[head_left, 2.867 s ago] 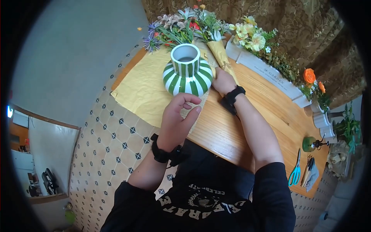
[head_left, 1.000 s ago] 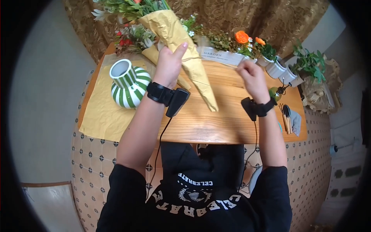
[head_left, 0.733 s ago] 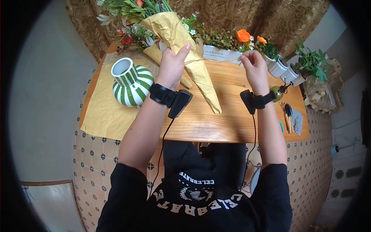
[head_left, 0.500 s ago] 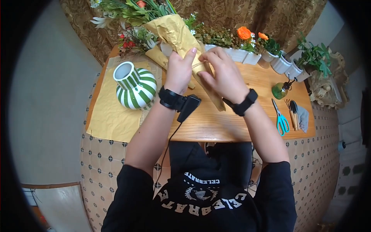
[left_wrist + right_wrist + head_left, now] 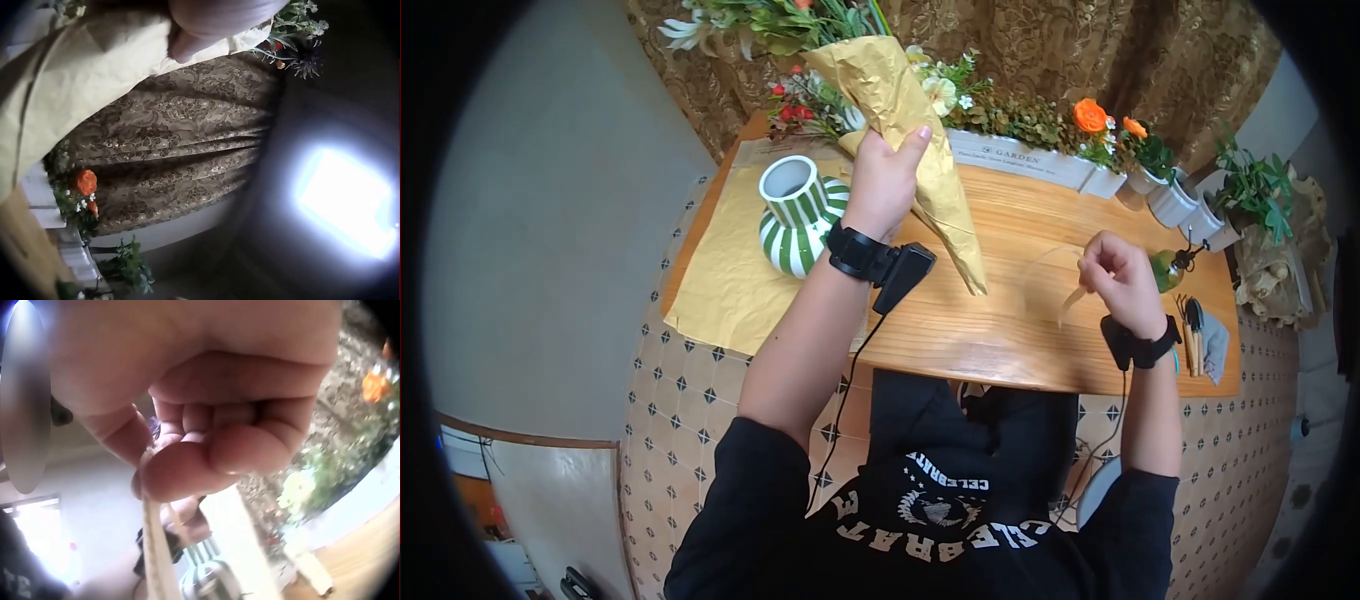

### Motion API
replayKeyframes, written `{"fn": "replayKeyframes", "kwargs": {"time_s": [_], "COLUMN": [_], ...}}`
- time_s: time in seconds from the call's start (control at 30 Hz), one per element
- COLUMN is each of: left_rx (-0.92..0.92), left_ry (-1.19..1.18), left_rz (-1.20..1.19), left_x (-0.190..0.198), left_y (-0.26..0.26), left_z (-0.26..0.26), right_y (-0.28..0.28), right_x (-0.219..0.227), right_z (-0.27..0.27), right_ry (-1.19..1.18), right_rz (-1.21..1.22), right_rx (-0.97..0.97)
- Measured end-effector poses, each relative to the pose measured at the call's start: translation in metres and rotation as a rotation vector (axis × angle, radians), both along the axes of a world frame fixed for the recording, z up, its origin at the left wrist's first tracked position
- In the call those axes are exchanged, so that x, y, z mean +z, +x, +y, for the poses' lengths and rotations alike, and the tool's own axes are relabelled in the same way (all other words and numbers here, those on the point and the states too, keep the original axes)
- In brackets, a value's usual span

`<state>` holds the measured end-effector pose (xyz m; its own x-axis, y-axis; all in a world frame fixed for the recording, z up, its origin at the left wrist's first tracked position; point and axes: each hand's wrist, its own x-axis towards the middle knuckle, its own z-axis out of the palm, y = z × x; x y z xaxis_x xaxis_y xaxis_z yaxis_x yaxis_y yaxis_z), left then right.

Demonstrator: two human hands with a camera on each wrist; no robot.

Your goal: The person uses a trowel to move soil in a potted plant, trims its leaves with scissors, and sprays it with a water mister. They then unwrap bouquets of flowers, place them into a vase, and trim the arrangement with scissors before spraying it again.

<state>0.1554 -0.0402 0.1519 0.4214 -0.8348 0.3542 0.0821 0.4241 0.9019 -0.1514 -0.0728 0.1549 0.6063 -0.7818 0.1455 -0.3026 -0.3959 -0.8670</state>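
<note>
My left hand [image 5: 885,185] grips a flower bouquet in a cone of tan paper [image 5: 948,195], raised over the table with blooms up and narrow end down. In the left wrist view, the hand [image 5: 222,15] lies along the wrap [image 5: 87,75]. To the right, my right hand [image 5: 1122,285], apart from the bouquet, pinches a thin pale string [image 5: 1072,297] between thumb and forefinger. In the right wrist view this string [image 5: 153,550] hangs from the fingertips like a flat strip. A green-and-white striped vase [image 5: 792,245] stands left of my left forearm, partly hidden by it.
Yellow paper [image 5: 720,290] lies under the vase. Along the back stand a white planter [image 5: 1020,158] and several potted plants [image 5: 1170,200]. A green spray bottle [image 5: 1165,272] and small garden tools [image 5: 1193,340] are at the right, with the table's front edge near my body.
My left hand has taken up the bouquet, which lay on the table. My right hand has pulled away from the wrap to the lower right with the string, after working at it.
</note>
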Motion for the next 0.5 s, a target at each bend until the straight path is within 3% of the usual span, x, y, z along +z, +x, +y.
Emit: {"fn": "replayKeyframes", "kwargs": {"time_s": [0.03,0.07,0.13,0.2,0.27,0.33,0.4,0.47,0.5], "left_rx": [-0.011,-0.023,-0.054,-0.054,-0.077,-0.086,-0.129,-0.126,-0.140], "left_ry": [0.008,0.010,0.007,-0.007,0.030,0.029,0.039,0.023,0.016], "left_rz": [-0.007,-0.002,0.001,-0.033,-0.056,-0.072,-0.079,-0.104,-0.092], "left_x": [0.002,0.003,0.004,0.005,0.008,0.013,0.019,0.018,0.019], "left_y": [-0.002,-0.004,-0.006,-0.003,-0.001,0.000,-0.002,-0.003,-0.005], "left_z": [0.003,0.005,0.007,0.008,0.015,0.019,0.023,0.022,0.022], "right_y": [-0.005,-0.009,-0.031,-0.057,-0.103,-0.125,-0.182,-0.240,-0.237], "right_x": [-0.019,-0.032,-0.059,-0.061,-0.085,-0.113,-0.205,-0.295,-0.312], "right_z": [-0.015,-0.016,-0.010,0.028,0.067,0.119,0.153,0.196,0.221], "right_ry": [-0.117,-0.436,-0.847,-0.414,0.055,0.533,0.673,0.771,0.647], "right_rz": [0.142,0.354,0.469,0.448,0.369,0.042,-0.106,-0.079,0.313], "right_rx": [-0.075,-0.186,-0.342,-0.309,-0.123,-0.230,-0.527,-0.535,-0.578]}}
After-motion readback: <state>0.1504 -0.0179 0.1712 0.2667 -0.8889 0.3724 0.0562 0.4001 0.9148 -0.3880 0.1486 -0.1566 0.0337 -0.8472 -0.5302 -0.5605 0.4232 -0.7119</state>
